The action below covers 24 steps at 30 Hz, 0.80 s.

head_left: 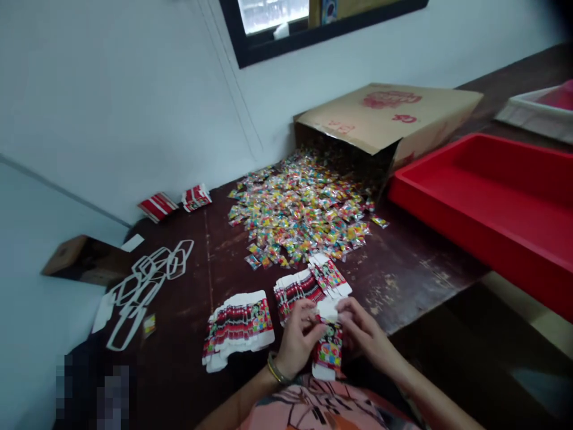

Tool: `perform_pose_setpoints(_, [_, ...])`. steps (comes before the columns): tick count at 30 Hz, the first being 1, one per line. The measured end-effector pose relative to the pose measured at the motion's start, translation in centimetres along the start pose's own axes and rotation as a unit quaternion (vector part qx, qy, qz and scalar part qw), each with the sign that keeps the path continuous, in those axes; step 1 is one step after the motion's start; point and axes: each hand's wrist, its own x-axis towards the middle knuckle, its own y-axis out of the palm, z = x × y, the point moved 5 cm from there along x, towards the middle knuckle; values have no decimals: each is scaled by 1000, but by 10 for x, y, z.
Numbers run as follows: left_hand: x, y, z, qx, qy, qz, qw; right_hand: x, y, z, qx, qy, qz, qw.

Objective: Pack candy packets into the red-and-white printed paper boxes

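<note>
Printed carton [328, 349] between left hand [298, 337], right hand [364, 328]; print blurred.

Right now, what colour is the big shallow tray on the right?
The big shallow plastic tray is plain red, seen in the head view.

The red tray [492, 203] runs off the right edge; a pixelated patch [92, 391] hides the lower-left corner.

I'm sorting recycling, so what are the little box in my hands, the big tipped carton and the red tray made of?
Little box: thin printed card, white edges, probably glossy. Tipped carton: brown matte cardboard with red print. Red tray: likely moulded plastic, smooth with soft sheen.
</note>
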Motion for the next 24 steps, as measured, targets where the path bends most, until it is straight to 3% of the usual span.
perform_pose_setpoints(5, [-19, 3, -15, 95, 24, 79, 992, -7, 8, -24, 208, 154, 77, 963])
perform_pose_setpoints(8, [-28, 7, -21, 132, 57, 86, 986, -8, 16, -23, 203, 199, 155, 946])
perform_pose_setpoints(10, [-29, 8, -15, 71, 32, 63, 995, -6, 19, -20, 152, 203, 187, 949])
perform_pose_setpoints(13, [-26, 9, 9, -99, -96, 28, 990, 0, 19, -12, 30, 147, 170, 974])
perform_pose_setpoints(16, [-26, 14, 30, -253, -228, 16, 940, 6, 22, -2, -64, 53, 134, 987])
perform_pose_setpoints(21, [-28, 18, 30, -373, -269, 100, 882, 11, 30, 0, -94, 71, 190, 975])
perform_pose_setpoints(24, [-31, 13, 28, -349, -256, 163, 887, 9, 27, 17, -165, -49, 211, 962])
